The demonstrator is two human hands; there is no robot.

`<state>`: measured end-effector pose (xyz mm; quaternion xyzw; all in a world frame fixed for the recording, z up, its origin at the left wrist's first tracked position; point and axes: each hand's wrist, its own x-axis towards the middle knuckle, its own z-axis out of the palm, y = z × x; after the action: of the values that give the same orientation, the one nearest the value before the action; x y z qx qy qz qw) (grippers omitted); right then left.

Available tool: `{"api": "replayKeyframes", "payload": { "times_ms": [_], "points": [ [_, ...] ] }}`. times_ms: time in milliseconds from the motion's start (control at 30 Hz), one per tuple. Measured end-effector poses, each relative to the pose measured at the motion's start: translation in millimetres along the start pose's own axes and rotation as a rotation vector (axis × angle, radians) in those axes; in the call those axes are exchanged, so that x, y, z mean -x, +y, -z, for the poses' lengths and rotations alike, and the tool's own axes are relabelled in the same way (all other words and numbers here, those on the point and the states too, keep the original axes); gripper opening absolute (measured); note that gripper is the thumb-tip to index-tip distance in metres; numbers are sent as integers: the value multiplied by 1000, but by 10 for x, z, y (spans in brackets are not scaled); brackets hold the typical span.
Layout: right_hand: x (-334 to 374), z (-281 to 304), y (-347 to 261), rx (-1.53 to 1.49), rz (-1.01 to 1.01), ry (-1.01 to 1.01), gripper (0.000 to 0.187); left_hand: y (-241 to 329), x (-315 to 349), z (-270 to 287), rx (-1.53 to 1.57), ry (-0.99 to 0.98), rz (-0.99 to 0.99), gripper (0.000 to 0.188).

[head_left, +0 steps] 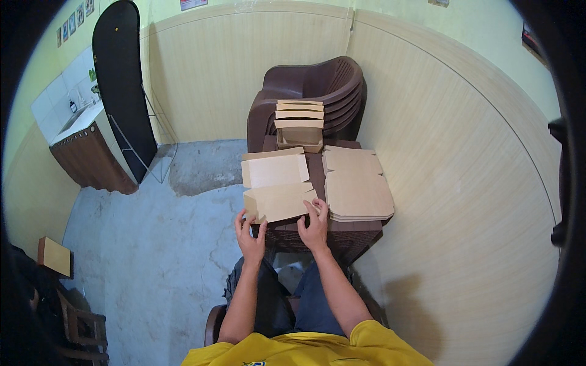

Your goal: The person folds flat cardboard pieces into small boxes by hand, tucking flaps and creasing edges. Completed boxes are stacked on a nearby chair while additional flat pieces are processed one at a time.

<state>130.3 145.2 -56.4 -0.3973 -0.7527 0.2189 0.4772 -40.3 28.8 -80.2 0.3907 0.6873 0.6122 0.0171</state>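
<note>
A partly folded cardboard box (278, 204) lies in front of me on a dark brown table (314, 168), its lid part opened away from me with a paler inner face. My left hand (250, 239) grips the near left corner, fingers bent at the side flap and thumb by the front edge. At the near right corner my right hand (314, 226) has its fingers curled around the side flap. Just right of it sits a stack of flat cardboard box blanks (359, 183). Behind the box, several folded cardboard boxes (299, 125) are piled up.
Stacked brown plastic chairs (311, 82) stand behind the table, near the panelled wall (439, 140). At the left are a leaning ironing board (122, 91), a sink counter (76, 125) with a brown curtain and a wooden chair (82, 323).
</note>
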Motion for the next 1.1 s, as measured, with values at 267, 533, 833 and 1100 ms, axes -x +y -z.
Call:
{"api": "replayKeyframes", "payload": {
  "times_ms": [267,533,833,1100],
  "points": [
    [-48,-34,93,164,120,42,57,109,-32,-44,29,-31,-147,42],
    [-17,-57,110,125,65,88,68,162,-100,-98,43,-151,-91,47],
    [-104,-160,174,279,-24,35,80,88,-130,-194,19,-74,-97,36],
    [-372,-49,-143,602,-206,-227,93,33,-170,-230,-134,-64,-88,32]
  ]
}}
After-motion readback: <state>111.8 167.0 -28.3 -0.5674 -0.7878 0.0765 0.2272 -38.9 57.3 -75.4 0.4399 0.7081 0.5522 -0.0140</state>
